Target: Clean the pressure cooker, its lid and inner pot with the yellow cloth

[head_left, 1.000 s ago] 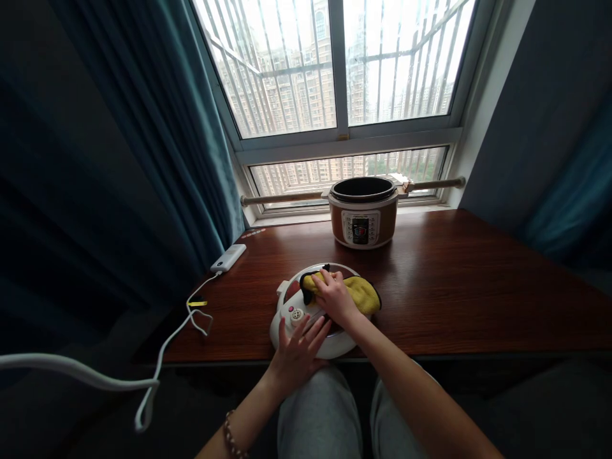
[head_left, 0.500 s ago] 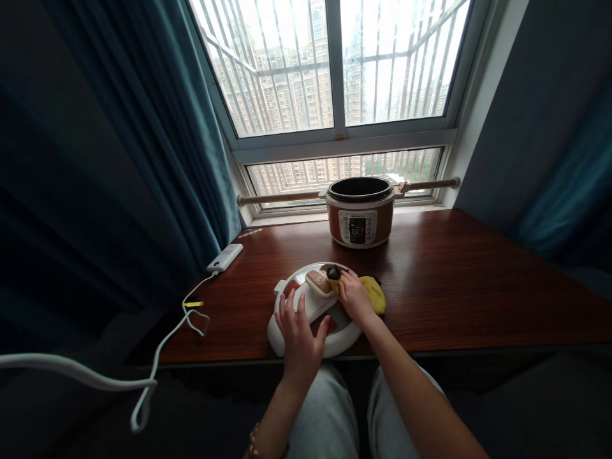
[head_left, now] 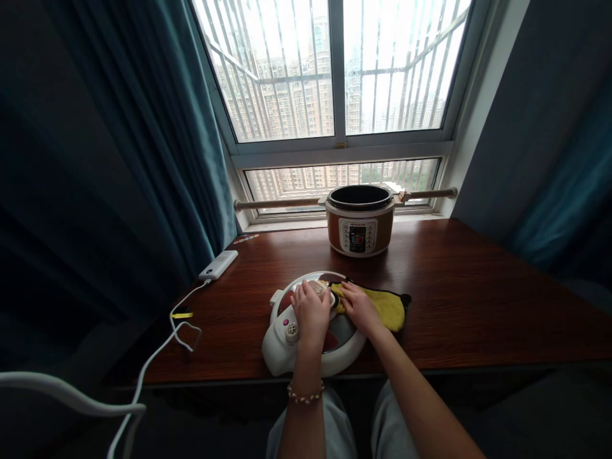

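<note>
The white pressure cooker lid (head_left: 277, 352) lies near the front edge of the wooden table, its raised handle knob (head_left: 318, 288) on top. Over the lid's handle my left hand (head_left: 310, 315) is closed, fingers reaching around the knob. My right hand (head_left: 359, 309) grips a yellow cloth (head_left: 392, 310) with dark edging and presses its left end against the lid beside the knob. The rest of the cloth spreads on the table to the right. Part of the knob and the fingertips of my right hand are hard to make out.
Behind the lid stands the brown and white cooker (head_left: 337, 237), uncovered, with a dark inner pot. A white power bank (head_left: 218, 265) with a white cable (head_left: 157, 347) sits at the left, near a small yellow item (head_left: 182, 315). A window (head_left: 287, 83) rises at the back.
My left hand has moved up and right onto the lid's handle, from hovering open over its lower part. The yellow cloth now stretches out further right, and my right hand is flatter on it.
</note>
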Motion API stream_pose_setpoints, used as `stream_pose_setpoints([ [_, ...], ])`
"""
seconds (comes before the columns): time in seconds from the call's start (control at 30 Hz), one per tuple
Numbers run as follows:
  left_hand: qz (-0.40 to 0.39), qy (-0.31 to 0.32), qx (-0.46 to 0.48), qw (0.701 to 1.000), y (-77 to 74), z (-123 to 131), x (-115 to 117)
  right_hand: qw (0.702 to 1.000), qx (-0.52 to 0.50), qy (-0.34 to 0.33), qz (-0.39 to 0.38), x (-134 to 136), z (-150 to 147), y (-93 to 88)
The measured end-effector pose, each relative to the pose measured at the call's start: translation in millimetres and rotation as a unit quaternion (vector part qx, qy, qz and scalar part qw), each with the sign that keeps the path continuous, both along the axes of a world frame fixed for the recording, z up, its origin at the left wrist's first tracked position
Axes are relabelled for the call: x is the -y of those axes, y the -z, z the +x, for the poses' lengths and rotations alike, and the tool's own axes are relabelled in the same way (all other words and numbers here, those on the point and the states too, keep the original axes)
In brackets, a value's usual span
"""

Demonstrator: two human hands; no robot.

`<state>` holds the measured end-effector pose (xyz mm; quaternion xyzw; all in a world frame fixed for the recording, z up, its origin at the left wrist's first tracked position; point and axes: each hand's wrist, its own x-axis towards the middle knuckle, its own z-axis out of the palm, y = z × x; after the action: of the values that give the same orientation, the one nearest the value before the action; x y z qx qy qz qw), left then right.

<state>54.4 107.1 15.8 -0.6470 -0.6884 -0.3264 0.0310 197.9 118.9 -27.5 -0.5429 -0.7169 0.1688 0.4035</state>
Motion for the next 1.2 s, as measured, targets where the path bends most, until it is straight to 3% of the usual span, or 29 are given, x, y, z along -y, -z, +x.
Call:
stream_pose_setpoints([
  [0.2, 0.038, 0.015, 0.021, 0.999, 9.3, -1.1, -0.2, 0.997, -0.006, -0.025, -0.075, -59.4, -1.1, -6.8],
  [0.37, 0.053, 0.018, 0.035, 0.998, 9.3, -0.1, 2.5, 0.977, 0.011, -0.195, -0.086, -103.1, -36.7, -17.3],
  [0.43, 0.045, 0.012, 0.034, 0.998, 9.1, -0.3, 3.3, 0.968, 0.015, -0.229, -0.101, -117.4, -49.4, -17.9],
  [0.53, 0.025, 0.0, 0.03, 0.999, 8.4, -0.7, 4.3, 0.968, 0.013, -0.213, -0.131, -135.8, -51.5, -12.8],
  [0.63, 0.03, -0.004, 0.024, 0.999, 7.6, 0.5, 5.8, 0.973, -0.007, -0.178, -0.147, -140.7, -33.9, -4.7],
  [0.77, 0.032, -0.005, 0.016, 0.999, 4.9, 5.1, 8.6, 0.976, -0.062, -0.153, -0.145, -113.1, 2.2, 4.0],
  [0.93, -0.001, -0.013, 0.01, 1.0, -3.1, 9.4, 11.7, 0.982, -0.131, -0.096, -0.101, -39.4, 32.3, 17.4],
  [1.07, -0.024, -0.026, -0.01, 0.999, -8.5, 9.9, 14.4, 0.993, -0.1, -0.042, -0.041, 27.2, 33.0, 21.4],
  [1.2, -0.031, -0.029, -0.038, 0.998, -9.7, 12.9, 16.7, 0.996, -0.046, -0.077, -0.024, 84.9, 15.9, 9.2],
])
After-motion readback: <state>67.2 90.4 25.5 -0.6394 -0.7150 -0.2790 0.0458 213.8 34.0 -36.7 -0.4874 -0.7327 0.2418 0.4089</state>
